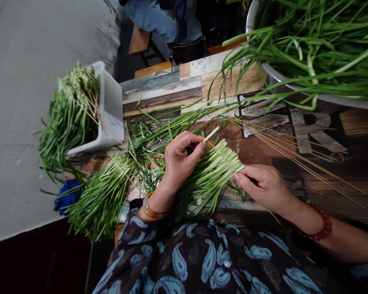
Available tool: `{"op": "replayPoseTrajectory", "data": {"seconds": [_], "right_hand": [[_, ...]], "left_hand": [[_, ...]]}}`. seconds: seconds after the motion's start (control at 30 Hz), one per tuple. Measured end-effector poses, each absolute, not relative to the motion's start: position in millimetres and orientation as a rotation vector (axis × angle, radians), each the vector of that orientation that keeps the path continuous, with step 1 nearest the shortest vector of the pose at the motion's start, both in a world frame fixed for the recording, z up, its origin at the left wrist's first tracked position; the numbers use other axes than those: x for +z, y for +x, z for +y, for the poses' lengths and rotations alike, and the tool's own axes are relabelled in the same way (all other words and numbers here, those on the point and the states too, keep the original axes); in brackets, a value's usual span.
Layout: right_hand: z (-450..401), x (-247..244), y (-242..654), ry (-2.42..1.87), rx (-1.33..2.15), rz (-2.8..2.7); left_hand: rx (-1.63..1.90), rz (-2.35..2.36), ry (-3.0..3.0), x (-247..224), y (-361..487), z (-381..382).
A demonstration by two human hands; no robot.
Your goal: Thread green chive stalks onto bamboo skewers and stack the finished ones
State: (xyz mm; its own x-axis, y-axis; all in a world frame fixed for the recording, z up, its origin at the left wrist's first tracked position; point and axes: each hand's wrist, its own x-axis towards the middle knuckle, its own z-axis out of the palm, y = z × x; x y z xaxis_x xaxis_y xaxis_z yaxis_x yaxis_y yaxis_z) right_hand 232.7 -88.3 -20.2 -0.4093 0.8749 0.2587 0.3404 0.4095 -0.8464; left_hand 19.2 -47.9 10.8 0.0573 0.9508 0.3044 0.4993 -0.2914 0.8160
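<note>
Pinched between my left hand's (184, 157) thumb and fingers is a single garlic chive stalk (212, 134), its pale cut end pointing up and right. Just below it lies a flat row of garlic chives (213, 169), pale ends side by side. At the row's right edge my right hand (260, 185) is closed; a thin bamboo skewer (276, 219) sticks out beneath it, and its tip seems to show near my left fingers. My right fingertips also touch the outermost stalk. Most of the skewer is hidden by the chives and my hand.
Loose chives (171, 126) and several bamboo skewers (306, 157) lie on the table. A finished-looking bunch (104, 196) sits at left, beside a white plastic bin (113, 110) with more chives. A metal basin (276, 73) heaped with chives stands at right. Someone's jeans-clad leg (153, 18) shows behind.
</note>
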Motion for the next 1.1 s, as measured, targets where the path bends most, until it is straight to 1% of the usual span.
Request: {"op": "replayPoseTrajectory", "data": {"seconds": [0.3,0.67,1.1], "right_hand": [[-87.2,-18.8,232.8,-1.031,0.936,-1.954],[-89.5,-20.3,232.0,-1.087,0.935,-1.955],[-84.5,-18.8,233.3,-0.975,0.981,-1.954]], "left_hand": [[1.197,1.452,1.902,10.5,18.9,-47.1],[1.198,1.415,2.256,7.4,18.0,-48.3],[1.015,1.256,2.107,11.0,6.2,-44.8]]}}
